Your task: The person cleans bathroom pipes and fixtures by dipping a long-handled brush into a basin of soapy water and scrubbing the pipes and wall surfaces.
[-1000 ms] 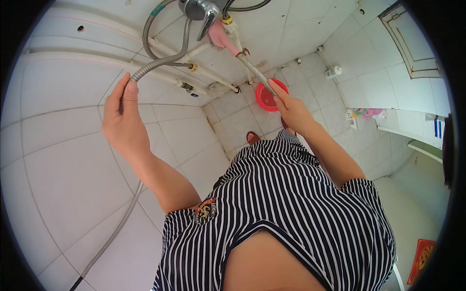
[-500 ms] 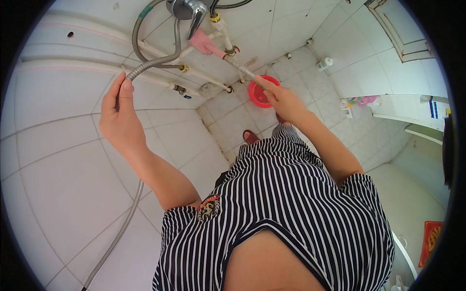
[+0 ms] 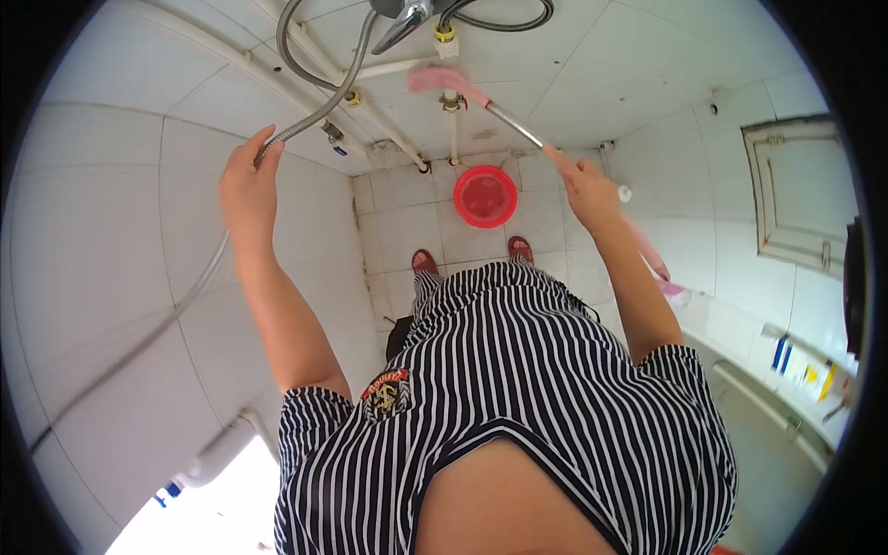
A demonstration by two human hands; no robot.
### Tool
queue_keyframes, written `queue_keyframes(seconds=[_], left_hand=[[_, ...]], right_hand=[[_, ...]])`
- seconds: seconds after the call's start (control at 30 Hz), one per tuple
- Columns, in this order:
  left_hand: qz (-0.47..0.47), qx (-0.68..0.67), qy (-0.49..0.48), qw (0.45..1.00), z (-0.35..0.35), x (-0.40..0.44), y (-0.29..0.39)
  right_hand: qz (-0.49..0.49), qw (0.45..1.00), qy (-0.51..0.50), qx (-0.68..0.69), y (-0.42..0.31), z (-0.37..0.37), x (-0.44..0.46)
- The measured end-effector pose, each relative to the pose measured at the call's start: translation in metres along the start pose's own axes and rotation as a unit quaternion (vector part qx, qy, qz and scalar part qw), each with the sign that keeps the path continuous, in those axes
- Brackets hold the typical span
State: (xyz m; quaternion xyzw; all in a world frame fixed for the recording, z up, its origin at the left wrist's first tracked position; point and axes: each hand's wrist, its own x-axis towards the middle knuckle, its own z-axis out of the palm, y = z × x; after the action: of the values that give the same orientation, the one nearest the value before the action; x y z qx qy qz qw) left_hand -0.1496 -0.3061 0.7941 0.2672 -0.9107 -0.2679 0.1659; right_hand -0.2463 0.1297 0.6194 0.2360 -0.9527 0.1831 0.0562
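My left hand [image 3: 248,190] pinches a flexible metal shower hose [image 3: 319,113], raised beside the tiled wall. The hose runs up to the chrome faucet [image 3: 404,26] and trails down behind the hand on the left. My right hand [image 3: 592,196] is closed around the handle of a long-handled pink brush [image 3: 513,123]. Its blurred pink head is in front of the pipes under the faucet; whether it touches them I cannot tell. The handle's pink rear end extends past my wrist.
A red basin [image 3: 486,196] with liquid in it stands on the floor ahead of my sandalled feet. Pipes with a red-handled valve [image 3: 452,103] run along the wall. A shelf with bottles and tubes [image 3: 800,365] is at the right, below a small framed hatch [image 3: 803,190].
The view has shifted, so the basin shows fully. My right hand has moved right, away from above the basin, with the brush. Both hands keep their holds.
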Motion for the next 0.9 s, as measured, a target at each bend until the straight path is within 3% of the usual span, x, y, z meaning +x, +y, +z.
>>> queue_keyframes(seconds=[0.07, 0.2, 0.37, 0.43, 0.6, 0.67, 0.73, 0.77, 0.8, 0.83, 0.9], left_hand=[[-0.021, 0.015, 0.020, 0.999, 0.015, -0.013, 0.002], [-0.057, 0.038, 0.040, 0.997, 0.042, -0.043, 0.006], [-0.061, 0.042, 0.023, 0.997, 0.070, -0.064, -0.007], [0.005, 0.048, 0.035, 0.998, 0.076, -0.065, -0.020], [0.033, 0.080, 0.041, 0.995, 0.088, -0.064, -0.040], [0.042, 0.086, 0.045, 0.994, 0.095, -0.066, -0.044], [0.067, 0.023, 0.145, 0.987, 0.109, -0.073, -0.045], [0.057, 0.015, 0.144, 0.988, 0.119, -0.081, -0.052], [0.108, -0.038, 0.184, 0.976, 0.113, -0.054, -0.128], [0.169, -0.053, 0.244, 0.953, 0.116, -0.067, -0.137], [0.110, -0.048, 0.254, 0.960, 0.149, -0.115, -0.142]], right_hand=[[0.016, 0.995, -0.086, -0.036, 0.015, -0.001, 0.011], [-0.055, 0.996, -0.067, -0.002, 0.050, 0.004, 0.022], [-0.028, 0.991, -0.127, 0.029, 0.067, 0.026, 0.027], [-0.049, 0.992, -0.108, 0.048, 0.058, 0.019, 0.033], [-0.056, 0.990, -0.119, 0.047, 0.059, 0.041, 0.023], [0.014, 0.972, -0.224, 0.066, 0.054, 0.040, 0.010], [0.042, 0.960, -0.273, 0.056, 0.053, 0.045, -0.006], [0.067, 0.945, -0.317, 0.051, 0.055, 0.048, -0.013], [0.081, 0.941, -0.329, 0.005, 0.004, 0.080, -0.002], [0.065, 0.940, -0.335, 0.009, 0.021, 0.106, -0.020], [0.045, 0.936, -0.349, 0.010, 0.056, 0.160, -0.044]])
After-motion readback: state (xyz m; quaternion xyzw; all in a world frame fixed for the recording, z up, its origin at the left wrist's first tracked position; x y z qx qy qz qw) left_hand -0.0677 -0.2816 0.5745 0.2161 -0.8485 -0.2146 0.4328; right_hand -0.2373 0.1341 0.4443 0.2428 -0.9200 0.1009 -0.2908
